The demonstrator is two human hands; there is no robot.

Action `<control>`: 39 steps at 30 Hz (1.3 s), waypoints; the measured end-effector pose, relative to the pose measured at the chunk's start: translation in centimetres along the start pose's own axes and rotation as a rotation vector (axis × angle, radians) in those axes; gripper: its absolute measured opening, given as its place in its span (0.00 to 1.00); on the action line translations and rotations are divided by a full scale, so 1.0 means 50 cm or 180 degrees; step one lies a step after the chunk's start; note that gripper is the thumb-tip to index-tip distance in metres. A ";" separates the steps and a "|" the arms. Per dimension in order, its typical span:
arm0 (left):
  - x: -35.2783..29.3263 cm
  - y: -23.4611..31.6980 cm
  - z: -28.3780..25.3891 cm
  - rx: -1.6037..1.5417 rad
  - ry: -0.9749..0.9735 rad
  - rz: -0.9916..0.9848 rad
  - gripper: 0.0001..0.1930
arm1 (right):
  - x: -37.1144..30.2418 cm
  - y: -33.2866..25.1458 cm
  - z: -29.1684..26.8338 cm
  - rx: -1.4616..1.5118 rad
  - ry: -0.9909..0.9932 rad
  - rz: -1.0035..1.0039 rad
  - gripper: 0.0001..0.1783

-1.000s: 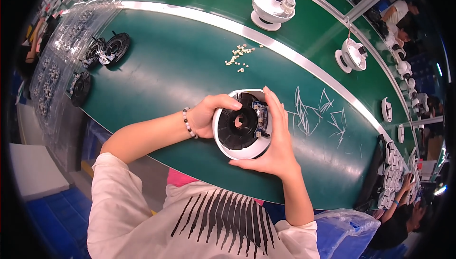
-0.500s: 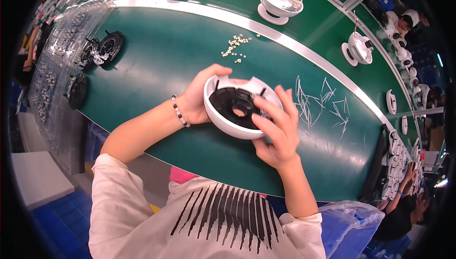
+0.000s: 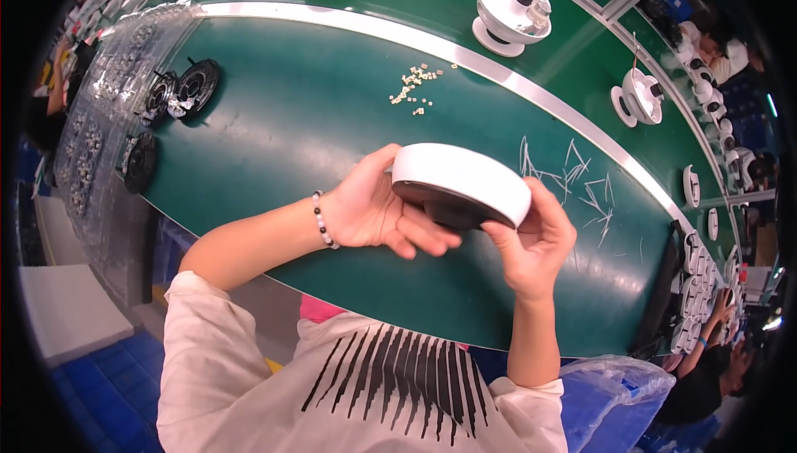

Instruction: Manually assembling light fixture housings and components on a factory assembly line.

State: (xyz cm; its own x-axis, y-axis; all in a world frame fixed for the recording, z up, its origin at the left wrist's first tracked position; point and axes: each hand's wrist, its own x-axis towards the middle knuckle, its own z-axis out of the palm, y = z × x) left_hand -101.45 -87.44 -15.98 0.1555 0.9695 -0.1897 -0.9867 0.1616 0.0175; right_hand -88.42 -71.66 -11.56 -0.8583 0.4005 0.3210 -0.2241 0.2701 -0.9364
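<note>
Above the bench I hold a white round housing [image 3: 465, 172], tilted so its smooth outer wall faces up and its black insert [image 3: 451, 206] faces down toward me. My right hand [image 3: 535, 241] grips the right rim, thumb at the lower edge and fingers behind. My left hand [image 3: 378, 208] is at the left end, thumb against the wall and fingers stretched beneath the black side. Most of the insert is hidden by the tilt and by my fingers.
Small pale pieces [image 3: 413, 88] lie scattered beyond my hands, and thin white strips [image 3: 573, 172] to the right. Black round parts [image 3: 196, 88] stand at left beside clear plastic trays [image 3: 108, 96]. White domed units [image 3: 510, 21] sit on the green line behind a pale rail [image 3: 349, 17].
The housing has been tipped over, so its black inside now faces down instead of up. My right fingers have moved from the insert to the rim; my left fingers show beneath.
</note>
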 end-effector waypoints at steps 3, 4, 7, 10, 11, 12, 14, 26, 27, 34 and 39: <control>-0.022 0.016 0.045 0.2251 0.0826 0.0103 0.45 | 0.003 -0.004 -0.014 0.0622 0.0046 0.0105 0.27; -0.024 0.020 0.044 0.2939 0.1055 0.0656 0.44 | 0.007 -0.009 -0.017 0.0886 -0.0004 0.0181 0.27; -0.036 0.035 0.030 0.4639 0.1455 0.3132 0.37 | 0.008 -0.004 -0.017 0.1130 -0.0136 0.0269 0.27; -0.020 0.017 0.037 0.4314 0.0450 0.3846 0.36 | 0.002 0.007 0.001 0.1033 -0.0357 0.0407 0.26; -0.032 0.005 0.035 0.4394 0.0513 0.3200 0.38 | 0.000 0.009 0.005 0.1019 -0.0376 0.0398 0.26; -0.029 -0.001 0.039 0.4661 0.0589 0.3289 0.33 | 0.000 0.009 0.011 0.1003 -0.0395 0.0391 0.26; -0.028 0.000 0.036 0.4893 0.0613 0.3607 0.27 | 0.005 0.008 0.017 0.1020 -0.0422 0.0488 0.26; -0.015 0.033 0.090 0.6055 0.0706 0.4230 0.19 | 0.016 0.017 0.020 0.0548 -0.0294 -0.0104 0.35; -0.006 0.053 0.101 0.6196 0.0783 0.4349 0.20 | 0.014 0.014 0.019 0.0295 -0.0128 -0.0134 0.42; 0.169 0.329 0.112 0.8298 0.1211 0.4952 0.18 | -0.075 -0.134 0.102 0.0429 -0.1694 0.0257 0.12; 0.296 0.445 0.013 0.9506 0.2031 0.4209 0.17 | -0.145 -0.184 0.170 0.1757 -0.2298 0.0633 0.18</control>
State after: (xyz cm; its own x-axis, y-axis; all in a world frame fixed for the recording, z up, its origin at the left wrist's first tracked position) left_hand -121.09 -69.39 -17.74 -0.1332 0.7755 0.6171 0.9615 0.2521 -0.1094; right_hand -84.04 -84.49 -6.50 -0.9422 -0.2972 0.1545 -0.0708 -0.2741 -0.9591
